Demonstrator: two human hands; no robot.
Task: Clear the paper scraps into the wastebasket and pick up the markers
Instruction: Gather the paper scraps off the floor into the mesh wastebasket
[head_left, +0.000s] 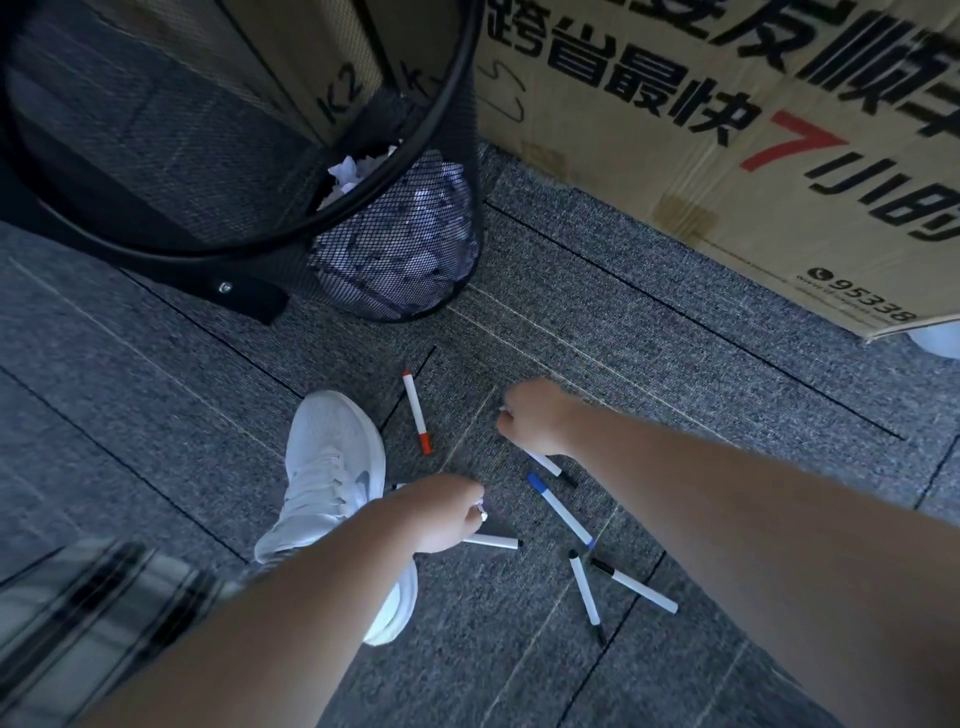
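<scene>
My left hand (447, 512) curls around a white marker with a black cap (493, 542) low over the grey carpet. Further out, my right hand (535, 415) grips another black-capped marker (553, 466), whose end sticks out below the fist. Loose on the carpet lie a red-capped marker (415, 413), a blue-capped marker (561, 509) and two black-capped markers (584, 592) (636, 586). The black mesh wastebasket (457, 260) stands at the upper left, with crumpled white paper (353, 174) inside. No paper scraps show on the floor.
A white sneaker (332, 467) is planted left of the markers, beside my left hand. A large printed cardboard box (727, 130) stands along the upper right. A black chair base (228, 291) sits by the wastebasket. A plaid sleeve (78, 623) fills the lower left.
</scene>
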